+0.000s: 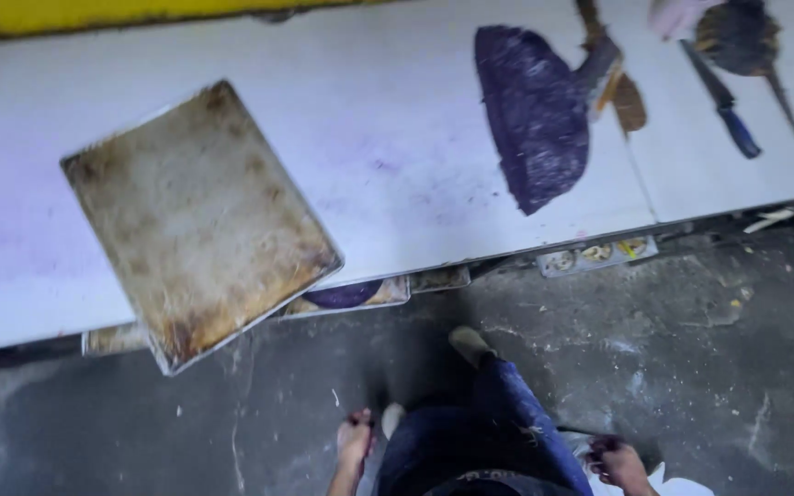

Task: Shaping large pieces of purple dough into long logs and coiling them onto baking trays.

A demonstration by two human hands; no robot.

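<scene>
Both hands hang low at the frame's bottom: the left hand (355,443) and the right hand (616,462) are blurred, forearms cut off by the edge, so their grip cannot be told. Far above the right hand, another person's pale hand (674,14) is cropped by the top edge. Trays (349,296) above the left hand lie mostly hidden under the table (388,138).

A tray (197,220) is lying on the desk (397,119), overhanging its front edge; a knife (720,99) is lying far right.
</scene>
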